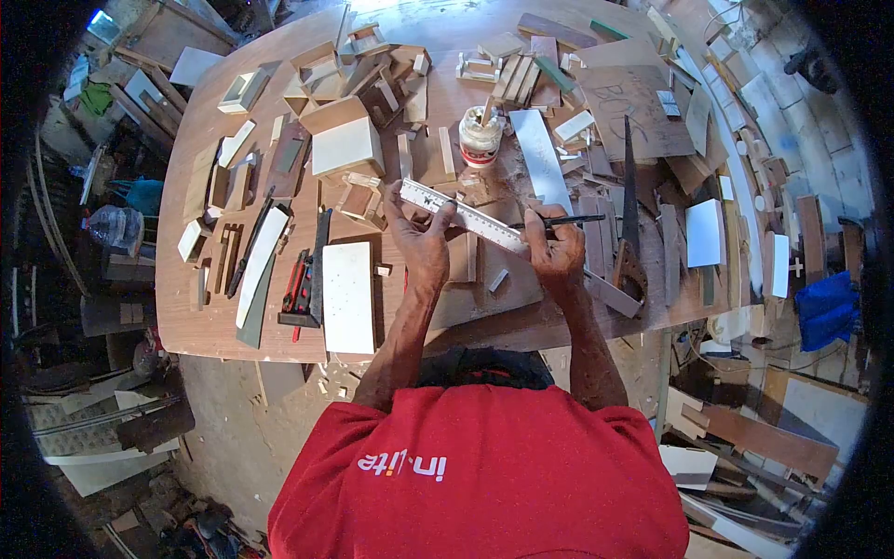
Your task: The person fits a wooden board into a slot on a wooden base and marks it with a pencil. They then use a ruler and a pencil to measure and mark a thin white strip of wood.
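Observation:
A white ruler [470,220] is held up over the workbench, slanting down to the right. My left hand [421,240] is closed around its left end, with the thumb on top. At the ruler's other end my right hand [557,247] is closed, pinching a dark pen [579,220] that points right; the fingers also touch the ruler. Below the hands lies a wooden board [484,303] with a small pale offcut [499,279] on it. A small wooden frame piece [361,199] sits just left of my left hand.
A hand saw [629,200] lies right of my right hand. A jar of white glue [480,138] with a stick stands beyond the hands. Wooden boxes [346,147] and scraps crowd the table [307,224]. Red-handled tools [298,289] and a white board [348,298] lie at left.

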{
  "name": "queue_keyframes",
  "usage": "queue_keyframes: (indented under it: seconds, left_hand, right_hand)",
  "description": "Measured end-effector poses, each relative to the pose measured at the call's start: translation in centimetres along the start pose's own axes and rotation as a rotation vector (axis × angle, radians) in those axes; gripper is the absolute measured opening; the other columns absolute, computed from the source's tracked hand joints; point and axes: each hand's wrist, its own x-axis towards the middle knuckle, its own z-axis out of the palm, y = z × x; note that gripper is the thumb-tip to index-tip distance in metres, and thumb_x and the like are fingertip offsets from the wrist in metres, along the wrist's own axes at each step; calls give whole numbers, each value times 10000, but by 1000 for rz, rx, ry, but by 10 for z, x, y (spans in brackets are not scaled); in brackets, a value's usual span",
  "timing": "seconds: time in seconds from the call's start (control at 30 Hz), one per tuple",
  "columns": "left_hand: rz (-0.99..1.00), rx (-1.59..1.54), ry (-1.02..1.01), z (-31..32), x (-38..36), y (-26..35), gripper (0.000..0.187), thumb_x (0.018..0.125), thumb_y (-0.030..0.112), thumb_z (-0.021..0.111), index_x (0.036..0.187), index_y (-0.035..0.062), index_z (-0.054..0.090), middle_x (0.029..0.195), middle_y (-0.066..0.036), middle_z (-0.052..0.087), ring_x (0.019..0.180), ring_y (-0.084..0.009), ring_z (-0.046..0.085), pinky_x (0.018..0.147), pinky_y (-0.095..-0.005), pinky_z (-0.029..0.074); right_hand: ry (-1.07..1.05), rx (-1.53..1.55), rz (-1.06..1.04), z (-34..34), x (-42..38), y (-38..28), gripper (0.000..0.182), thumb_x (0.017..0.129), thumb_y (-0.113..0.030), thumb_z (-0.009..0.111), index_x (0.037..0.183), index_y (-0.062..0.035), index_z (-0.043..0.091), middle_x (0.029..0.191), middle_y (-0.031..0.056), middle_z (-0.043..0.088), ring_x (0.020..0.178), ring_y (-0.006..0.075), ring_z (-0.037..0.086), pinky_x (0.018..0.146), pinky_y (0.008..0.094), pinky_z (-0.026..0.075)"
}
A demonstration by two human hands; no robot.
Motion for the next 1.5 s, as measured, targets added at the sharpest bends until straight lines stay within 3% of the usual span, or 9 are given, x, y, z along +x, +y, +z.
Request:
queue_keyframes:
  seconds: [0.37,0.47,0.57,0.67,1.03,1.27,1.37,1.43,1.5]
  left_hand:
    - [-18,32,12,-2,3,-4,716,807,-67,653,1380,124,269,1025,-128,605,863,-201,658,676,-348,630]
    - [-5,28,21,-2,3,-5,715,808,-64,655,1380,124,269,1004,-123,614,851,-197,659,672,-346,630]
    - [-1,14,18,-4,4,-8,712,810,-63,655,1379,124,270,1000,-122,617,840,-195,660,674,-346,630]
    - [-12,11,2,-5,4,-7,712,809,-65,656,1376,123,271,1011,-123,614,839,-193,660,675,-347,630]
    - [-12,36,25,-5,3,-7,707,809,-33,681,1366,126,275,1041,-138,626,888,-223,670,673,-369,634]
    - [19,6,17,-13,9,-13,709,814,-50,662,1373,119,260,1041,-145,630,895,-228,672,678,-376,635]
    - [22,1,30,-13,11,-11,714,819,-62,645,1384,120,248,1024,-147,634,882,-230,675,681,-380,635]
    - [19,-9,28,-12,9,-10,719,821,-68,638,1390,122,242,1017,-148,636,873,-231,677,684,-383,634]
    - [-6,-5,7,-12,9,-10,712,836,-44,636,1398,129,235,1032,-151,630,854,-237,677,681,-387,634]
  right_hand:
    - [10,-15,-8,0,-1,2,121,890,-127,603,833,-28,565,640,130,582,581,334,604,556,425,455]
    - [-50,-117,-91,-2,-4,5,92,883,-114,604,852,-30,585,709,121,599,603,326,608,559,420,454]
    - [-50,-40,8,-2,-4,5,62,872,-95,605,881,-34,603,788,106,615,627,307,608,572,408,455]
    - [-48,-139,-187,-2,-4,4,58,862,-83,609,894,-34,611,831,112,621,661,298,613,593,402,458]
    - [-3,-58,-28,0,-5,6,97,875,-100,604,878,-4,614,718,148,615,655,339,619,621,399,483]
    - [56,59,39,-19,-4,-1,148,896,-135,589,874,7,623,773,168,645,704,352,639,656,396,501]
    - [-48,-169,-188,-36,-12,11,210,898,-214,610,882,-6,636,784,167,656,738,346,655,662,392,505]
    - [-330,-267,53,-49,-16,7,289,871,-316,653,885,-28,655,776,160,667,749,329,670,661,383,507]
    - [-339,-268,108,-52,-16,4,315,852,-350,672,886,-37,664,778,158,673,741,322,675,653,382,508]
